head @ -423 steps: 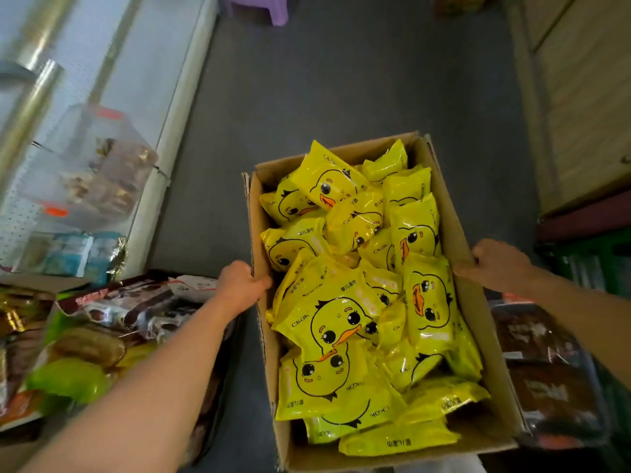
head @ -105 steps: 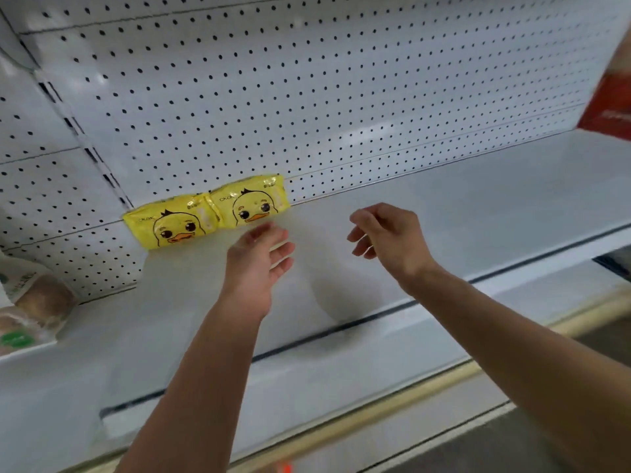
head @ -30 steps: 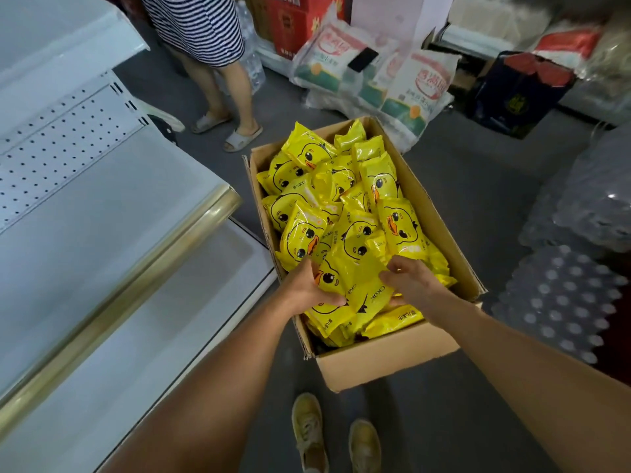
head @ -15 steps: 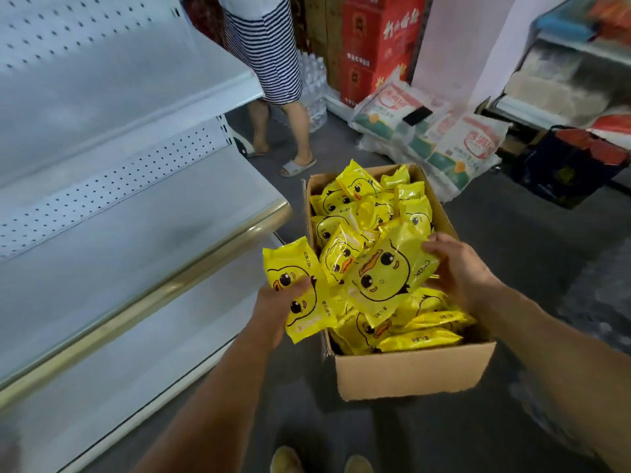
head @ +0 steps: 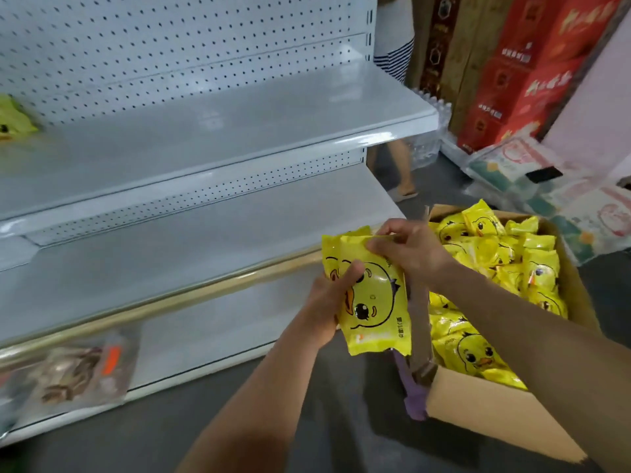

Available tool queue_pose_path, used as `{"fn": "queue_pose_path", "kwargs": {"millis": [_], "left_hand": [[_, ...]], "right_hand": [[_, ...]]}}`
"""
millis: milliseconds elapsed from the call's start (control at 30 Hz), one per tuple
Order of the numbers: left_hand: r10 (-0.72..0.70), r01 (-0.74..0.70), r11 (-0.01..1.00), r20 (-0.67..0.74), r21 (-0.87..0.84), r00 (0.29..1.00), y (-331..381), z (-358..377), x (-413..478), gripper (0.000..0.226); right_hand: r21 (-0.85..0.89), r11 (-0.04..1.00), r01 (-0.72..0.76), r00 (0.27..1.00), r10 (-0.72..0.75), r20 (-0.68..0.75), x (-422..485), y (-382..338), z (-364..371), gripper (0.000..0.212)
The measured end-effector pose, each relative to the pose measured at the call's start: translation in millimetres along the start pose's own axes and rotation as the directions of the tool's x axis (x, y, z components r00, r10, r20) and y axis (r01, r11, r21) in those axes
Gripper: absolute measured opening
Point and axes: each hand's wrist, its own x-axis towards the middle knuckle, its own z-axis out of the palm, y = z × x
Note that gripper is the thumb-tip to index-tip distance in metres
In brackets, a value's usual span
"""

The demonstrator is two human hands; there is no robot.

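I hold the yellow duck packets [head: 375,302] in the air, just off the front right corner of the lower shelf [head: 205,240] and beside the cardboard box [head: 495,414]. My left hand [head: 324,302] grips their left side, thumb curled over the front. My right hand [head: 409,249] pinches their top edge. More packets [head: 485,349] fill the box; another packet [head: 13,121] lies at the upper shelf's [head: 239,121] left end.

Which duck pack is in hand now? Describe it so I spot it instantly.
Find the cardboard box of yellow duck packs on the floor, right of the white shelving. Beside its left wall, the left hand and right hand grip one pack; unlike its neighbours, it is held outside the box.
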Motion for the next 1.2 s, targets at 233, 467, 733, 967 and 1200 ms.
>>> {"fn": "queue_pose_path", "kwargs": {"millis": [233,467,733,967,1200], "left_hand": [[0.037,-0.06,0.994,-0.239,-0.089,0.97,30.8,-123.3,-93.4,0.07],[0.057,-0.181,0.968,-0.547,-0.175,0.835,68.2,-271.6,-198.5,0.061],[-0.03,-0.41,0.833,-0.77,-0.372,0.638,98.0,-401.8,-281.3,0.058],[-0.08,-0.494,0.775,-0.836,-0.395,0.543,114.6,-482.7,-310.9,0.052],[0.003,-0.619,0.711,-0.879,-0.334,0.477,166.8,-539.4,-298.8,0.04]], "right_hand": [[0.045,0.997,0.063,0.997,-0.061,-0.036,-22.5,-70.3,158.7,0.017],[-0.069,0.985,-0.158,0.895,0.172,0.41,-63.8,-130.3,299.2,0.051],[-0.145,0.989,-0.012,0.778,0.1,0.62,-82.7,-182.4,447.0,0.037],[0.109,0.977,-0.182,0.812,0.087,0.577,-60.8,-215.6,526.0,0.022],[0.222,0.932,-0.286,0.802,0.106,0.588,-23.8,-252.6,589.8,0.021]]}}
